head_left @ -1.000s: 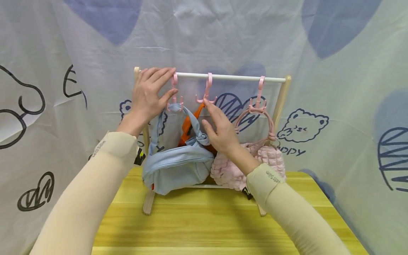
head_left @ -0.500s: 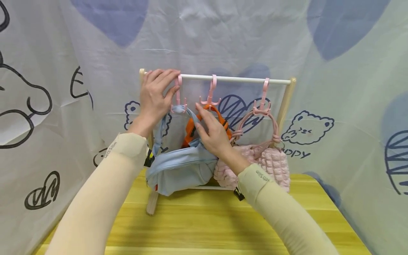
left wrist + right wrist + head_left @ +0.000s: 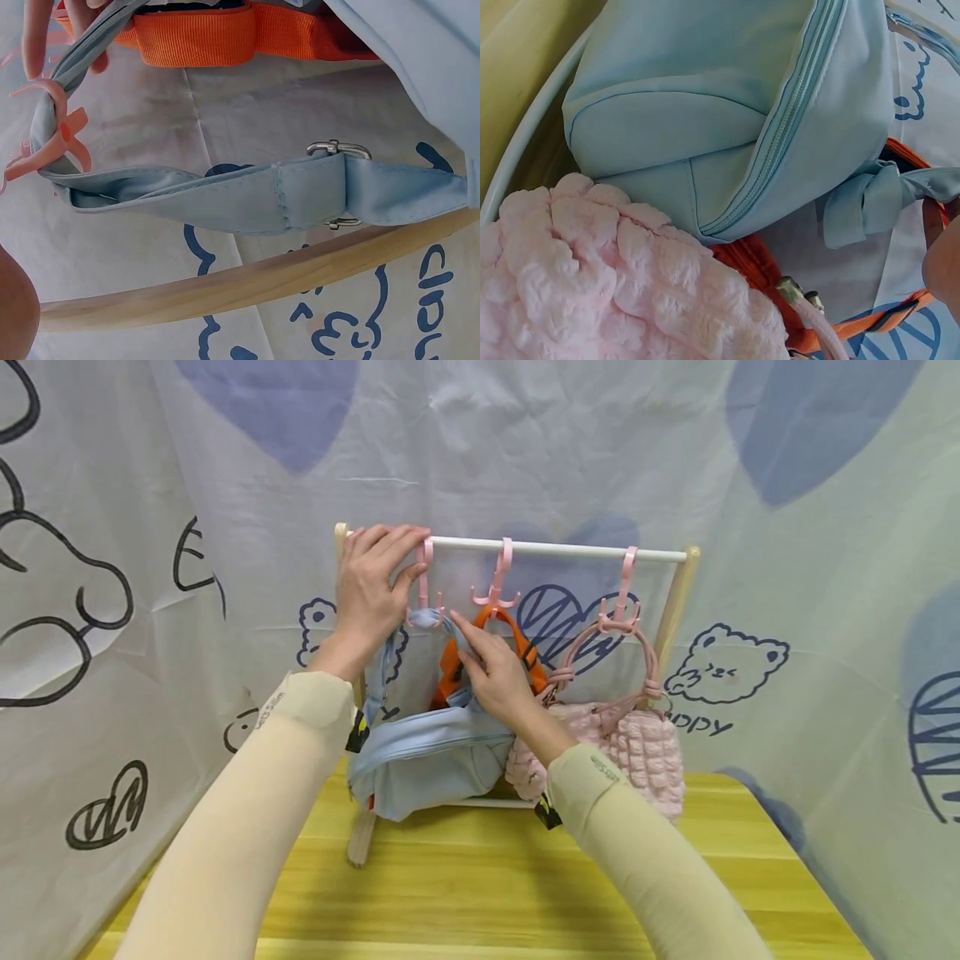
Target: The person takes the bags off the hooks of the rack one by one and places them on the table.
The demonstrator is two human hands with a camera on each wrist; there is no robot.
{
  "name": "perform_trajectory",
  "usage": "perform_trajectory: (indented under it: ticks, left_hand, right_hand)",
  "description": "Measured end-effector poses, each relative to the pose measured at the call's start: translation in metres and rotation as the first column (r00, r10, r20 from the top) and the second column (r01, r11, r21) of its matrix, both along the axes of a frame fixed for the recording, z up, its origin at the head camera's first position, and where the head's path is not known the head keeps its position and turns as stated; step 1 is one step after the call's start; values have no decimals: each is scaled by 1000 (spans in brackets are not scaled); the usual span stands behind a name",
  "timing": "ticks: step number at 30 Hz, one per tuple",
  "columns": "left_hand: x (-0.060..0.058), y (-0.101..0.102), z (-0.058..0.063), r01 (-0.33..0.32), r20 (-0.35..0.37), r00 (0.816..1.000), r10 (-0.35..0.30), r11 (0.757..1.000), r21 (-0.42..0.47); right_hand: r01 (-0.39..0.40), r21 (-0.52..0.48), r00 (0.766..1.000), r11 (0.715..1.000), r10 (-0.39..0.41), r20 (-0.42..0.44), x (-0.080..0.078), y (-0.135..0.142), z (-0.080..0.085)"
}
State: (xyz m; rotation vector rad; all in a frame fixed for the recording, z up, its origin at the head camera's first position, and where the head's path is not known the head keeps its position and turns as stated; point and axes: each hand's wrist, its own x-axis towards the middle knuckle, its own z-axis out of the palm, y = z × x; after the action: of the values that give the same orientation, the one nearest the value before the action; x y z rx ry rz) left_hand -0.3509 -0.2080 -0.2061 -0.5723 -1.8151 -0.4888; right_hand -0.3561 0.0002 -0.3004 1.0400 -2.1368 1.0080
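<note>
A light blue bag (image 3: 435,756) hangs by its strap (image 3: 217,196) from the leftmost pink hook (image 3: 424,578) on a white rod. My left hand (image 3: 371,585) holds the top of that hook at the rod, with the thumb beside the stem. Lower on the right, my right hand (image 3: 495,672) pinches the right side of the strap just below the hook; in the left wrist view its fingers (image 3: 34,37) lie on both sides of the strap. The strap's knotted end (image 3: 866,202) shows in the right wrist view. Behind hangs an orange bag (image 3: 448,667), mostly hidden.
A wooden-ended rack carries the white rod (image 3: 570,550). Its middle hook (image 3: 498,581) bears the orange strap; its right hook (image 3: 624,597) bears a pink puffy bag (image 3: 648,747). The rack stands on a yellow wood-grain table (image 3: 465,877), with a printed curtain (image 3: 585,443) behind.
My right hand has moved left, from the middle hook at the orange strap to the blue strap. My left hand has stayed at the left hook. The view has shifted slightly.
</note>
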Motion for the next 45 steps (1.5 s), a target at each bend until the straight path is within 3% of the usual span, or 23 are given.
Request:
perform_trajectory:
  ticks: [6, 18, 29, 45]
  left_hand:
    - [-1, 0, -1, 8, -32, 999, -8, 1000, -9]
    - [-3, 0, -2, 18, -40, 999, -18, 1000, -5]
    - [0, 1, -1, 1, -2, 1000, -1, 1000, -2]
    - [0, 1, -2, 3, -21, 1000, -3, 1000, -5]
  right_hand:
    - [-15, -4, 1000, 1000, 15, -20, -4, -6, -1]
    - [-8, -148, 1000, 989, 4, -24, -4, -12, -1]
    - [39, -309, 998, 950, -21, 61, 0, -16, 4]
    - [-44, -423, 996, 905, 72, 52, 1, -17, 10]
